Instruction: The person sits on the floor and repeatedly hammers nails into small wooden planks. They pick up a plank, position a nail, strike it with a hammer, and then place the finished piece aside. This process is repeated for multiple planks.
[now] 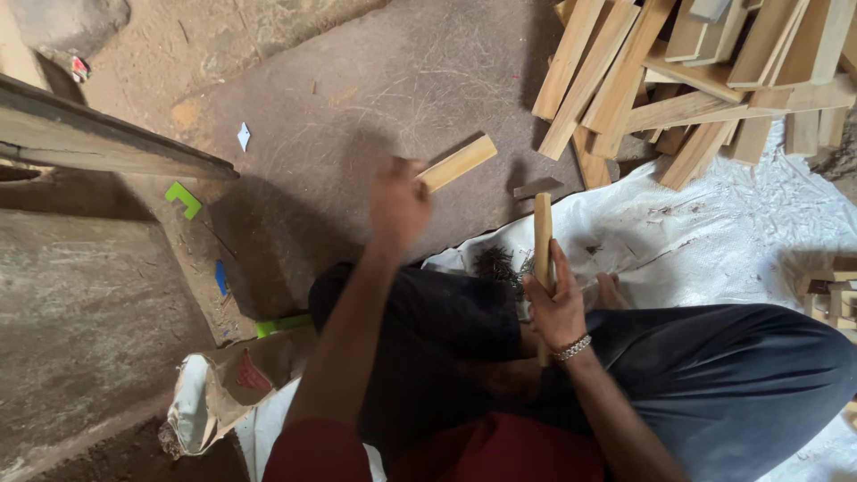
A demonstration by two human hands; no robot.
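Sitting on the white sheet (pixel 741 232), we grip a short wooden slat (pixel 458 162) in our closed left hand (pixel 399 203) while our right hand (pixel 557 308) clasps an upright stick (pixel 542 234) near the slat pile (pixel 696 80).

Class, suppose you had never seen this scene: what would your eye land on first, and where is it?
First, the two hands at centre: the left hand grips a short wooden slat above the dark floor, blurred, and the right hand, wearing a metal bracelet, holds a second slat upright. Next, the heap of pale wooden slats at top right, spilling onto the white plastic sheet.
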